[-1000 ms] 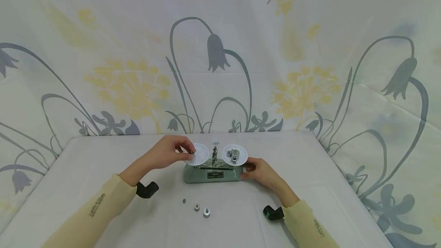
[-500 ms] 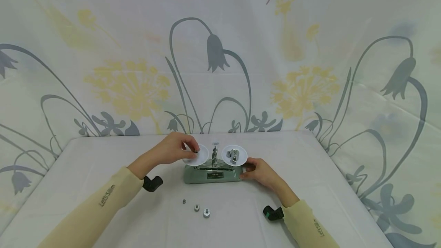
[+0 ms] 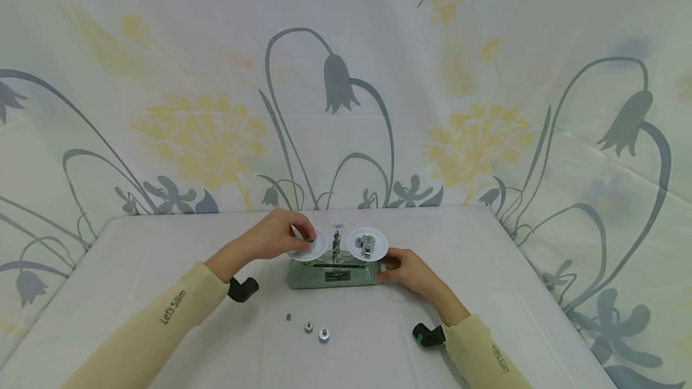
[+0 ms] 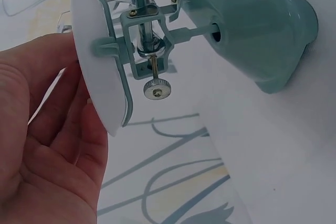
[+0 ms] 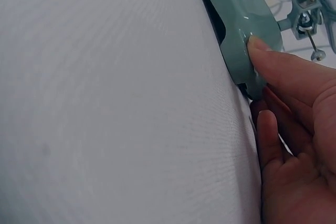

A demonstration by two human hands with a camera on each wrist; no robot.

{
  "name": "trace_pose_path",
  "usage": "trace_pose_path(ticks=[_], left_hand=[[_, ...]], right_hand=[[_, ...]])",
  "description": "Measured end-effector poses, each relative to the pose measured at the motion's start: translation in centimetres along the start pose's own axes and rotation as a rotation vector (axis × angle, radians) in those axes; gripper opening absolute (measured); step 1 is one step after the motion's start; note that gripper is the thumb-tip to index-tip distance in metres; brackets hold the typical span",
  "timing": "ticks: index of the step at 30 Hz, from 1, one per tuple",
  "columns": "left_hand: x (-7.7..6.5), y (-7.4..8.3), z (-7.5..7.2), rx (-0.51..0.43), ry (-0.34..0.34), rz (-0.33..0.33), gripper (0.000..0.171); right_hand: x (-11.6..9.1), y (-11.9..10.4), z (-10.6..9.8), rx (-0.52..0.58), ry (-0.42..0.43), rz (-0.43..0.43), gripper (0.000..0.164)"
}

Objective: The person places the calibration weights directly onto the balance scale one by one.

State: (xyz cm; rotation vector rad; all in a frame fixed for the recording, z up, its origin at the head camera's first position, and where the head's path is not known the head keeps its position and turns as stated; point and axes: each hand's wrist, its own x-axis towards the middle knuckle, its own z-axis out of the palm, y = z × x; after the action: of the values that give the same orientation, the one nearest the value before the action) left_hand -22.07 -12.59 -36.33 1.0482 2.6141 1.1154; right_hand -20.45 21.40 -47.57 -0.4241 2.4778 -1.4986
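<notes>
Floral cloth [image 3: 470, 29] hangs behind a white-covered bench [image 3: 378, 335], with a green balance scale [image 3: 308, 275] near the far edge, roughly midway between the corners.
So both hands are occupied: the right hand [image 3: 408, 270] grips the scale's right end, thumb on the base and fingers curled in at the end, while the left hand [image 3: 277, 236] is closed in a pinch over the left pan [image 3: 320, 248]. On the right pan [image 3: 381, 244] there's a little cluster of shiny metal pieces [image 3: 369, 242]. Toward the bench's near edge from the scale, three loose weights form a slanted row: big one [image 3: 324, 335], medium one [image 3: 309, 327], tiny one [image 3: 289, 317]. Also a small dark piece [image 3: 310, 241] between the left fingertips, partly hidden, can't tell if it touches the pan.
</notes>
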Motion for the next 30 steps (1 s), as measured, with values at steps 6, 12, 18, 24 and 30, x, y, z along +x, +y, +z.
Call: trace_pose_path(ticks=[6,12,18,24,30], left_hand=[[-0.2,0.4,0.1,-0.024,-0.023,-0.011,0.012],[-0.2,0.3,0.1,-0.026,-0.014,-0.011,0.012],[-0.5,0.3,0.0,-0.037,-0.002,0.005,0.013],[-1.1,0.2,-0.2,-0.022,0.023,0.023,0.013],[-2.0,0.3,-0.7,-0.017,0.063,0.013,0.016]], right_hand=[[0.0,0.0,0.1,0.006,0.0,0.0,0.057],[0.0,0.1,0.1,0.006,0.001,-0.002,0.056],[0.0,0.0,0.1,0.001,0.001,0.004,0.057],[0.0,-0.1,0.0,-0.002,0.011,0.007,0.057],[-0.1,-0.1,0.0,0.001,0.01,0.009,0.056]])
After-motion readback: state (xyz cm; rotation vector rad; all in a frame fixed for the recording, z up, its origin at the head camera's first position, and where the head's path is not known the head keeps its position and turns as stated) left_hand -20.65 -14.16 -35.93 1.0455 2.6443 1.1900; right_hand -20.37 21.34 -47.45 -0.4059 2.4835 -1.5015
